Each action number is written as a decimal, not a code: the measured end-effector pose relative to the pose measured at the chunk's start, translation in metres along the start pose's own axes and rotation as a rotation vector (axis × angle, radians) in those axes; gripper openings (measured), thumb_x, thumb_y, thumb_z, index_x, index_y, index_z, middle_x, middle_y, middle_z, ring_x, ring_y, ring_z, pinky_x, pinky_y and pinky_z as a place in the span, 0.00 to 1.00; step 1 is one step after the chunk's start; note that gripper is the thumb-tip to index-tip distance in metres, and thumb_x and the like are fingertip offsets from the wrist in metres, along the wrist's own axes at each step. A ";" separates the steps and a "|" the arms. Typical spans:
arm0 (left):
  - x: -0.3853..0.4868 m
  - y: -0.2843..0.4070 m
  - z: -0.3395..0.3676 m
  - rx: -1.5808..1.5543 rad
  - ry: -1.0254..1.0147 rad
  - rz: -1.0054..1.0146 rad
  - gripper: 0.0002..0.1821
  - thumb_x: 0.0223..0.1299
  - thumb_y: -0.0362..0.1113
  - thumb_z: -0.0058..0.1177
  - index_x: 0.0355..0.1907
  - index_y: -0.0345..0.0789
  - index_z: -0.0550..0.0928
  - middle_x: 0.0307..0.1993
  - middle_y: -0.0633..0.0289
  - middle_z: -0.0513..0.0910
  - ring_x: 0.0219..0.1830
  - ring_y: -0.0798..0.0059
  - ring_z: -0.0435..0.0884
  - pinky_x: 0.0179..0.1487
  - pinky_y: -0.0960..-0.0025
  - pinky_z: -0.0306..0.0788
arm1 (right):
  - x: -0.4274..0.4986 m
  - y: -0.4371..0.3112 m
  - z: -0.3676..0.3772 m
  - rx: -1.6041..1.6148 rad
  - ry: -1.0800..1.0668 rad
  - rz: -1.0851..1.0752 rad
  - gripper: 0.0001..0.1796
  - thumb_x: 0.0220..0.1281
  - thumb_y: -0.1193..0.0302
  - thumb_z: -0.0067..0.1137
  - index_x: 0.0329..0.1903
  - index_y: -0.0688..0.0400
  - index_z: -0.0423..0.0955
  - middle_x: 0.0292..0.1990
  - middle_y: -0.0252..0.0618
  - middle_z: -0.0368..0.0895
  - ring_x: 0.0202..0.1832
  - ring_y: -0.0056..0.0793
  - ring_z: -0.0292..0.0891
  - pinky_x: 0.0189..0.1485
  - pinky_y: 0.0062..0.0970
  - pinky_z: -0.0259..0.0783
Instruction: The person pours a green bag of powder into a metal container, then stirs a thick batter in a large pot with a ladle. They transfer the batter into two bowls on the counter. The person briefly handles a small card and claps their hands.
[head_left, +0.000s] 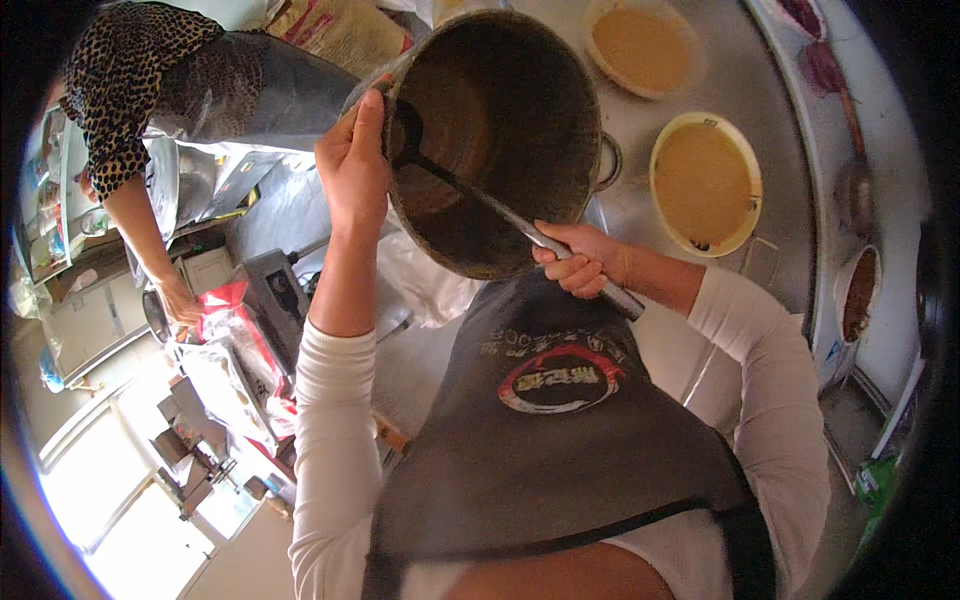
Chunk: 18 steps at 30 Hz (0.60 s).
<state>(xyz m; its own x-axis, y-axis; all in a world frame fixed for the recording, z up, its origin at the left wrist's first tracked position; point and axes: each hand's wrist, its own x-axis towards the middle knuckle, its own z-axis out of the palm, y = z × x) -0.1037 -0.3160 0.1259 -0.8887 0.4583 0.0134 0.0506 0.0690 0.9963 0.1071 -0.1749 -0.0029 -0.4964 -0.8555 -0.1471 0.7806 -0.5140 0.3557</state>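
A large dark metal pot (525, 135) is tilted in front of me, its open mouth turned my way. My left hand (356, 165) grips its rim or side handle at the left, thumb over the edge. My right hand (576, 259) is closed around the thick handle of a long metal ladle (480, 196). The ladle's dark bowl rests inside the pot near the left wall. A brownish residue shows on the pot's inner bottom. To the right of the pot stands a pale bowl (705, 184) of tan liquid, with a second bowl (646, 49) of similar liquid behind it.
Both bowls stand on a steel worktop (765, 90). Past its right edge lies a narrow container of reddish-brown food (859, 294). At left, a co-worker's hand (180, 300) touches a red-and-clear plastic bag (232, 322). A woven sack (337, 37) is at the back.
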 end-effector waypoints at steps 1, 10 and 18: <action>0.001 -0.001 -0.001 0.005 0.050 -0.077 0.18 0.63 0.38 0.44 0.44 0.22 0.75 0.39 0.57 0.79 0.39 0.77 0.75 0.45 0.77 0.67 | -0.009 0.005 0.007 -0.033 0.020 -0.023 0.27 0.64 0.45 0.25 0.29 0.54 0.62 0.09 0.26 0.51 0.05 0.14 0.45 0.03 0.20 0.43; 0.032 -0.022 -0.016 -0.092 0.193 -0.230 0.19 0.56 0.43 0.53 0.22 0.26 0.79 0.23 0.67 0.75 0.25 0.83 0.67 0.30 0.76 0.64 | -0.100 0.100 0.072 -0.107 0.585 -0.365 0.26 0.65 0.46 0.24 0.29 0.54 0.61 0.08 0.26 0.52 0.04 0.14 0.47 0.03 0.18 0.46; 0.050 -0.008 -0.011 0.108 0.237 -0.282 0.17 0.53 0.43 0.53 0.26 0.27 0.79 0.23 0.63 0.76 0.25 0.79 0.70 0.32 0.73 0.65 | -0.167 0.153 0.073 -0.087 0.204 -0.632 0.26 0.65 0.46 0.24 0.29 0.55 0.59 0.08 0.27 0.51 0.05 0.14 0.46 0.04 0.18 0.47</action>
<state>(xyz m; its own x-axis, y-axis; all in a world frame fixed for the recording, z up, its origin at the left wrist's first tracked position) -0.1537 -0.3033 0.1197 -0.9547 0.1915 -0.2279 -0.1741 0.2619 0.9493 0.2816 -0.1063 0.1437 -0.7930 -0.3781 -0.4777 0.3951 -0.9160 0.0691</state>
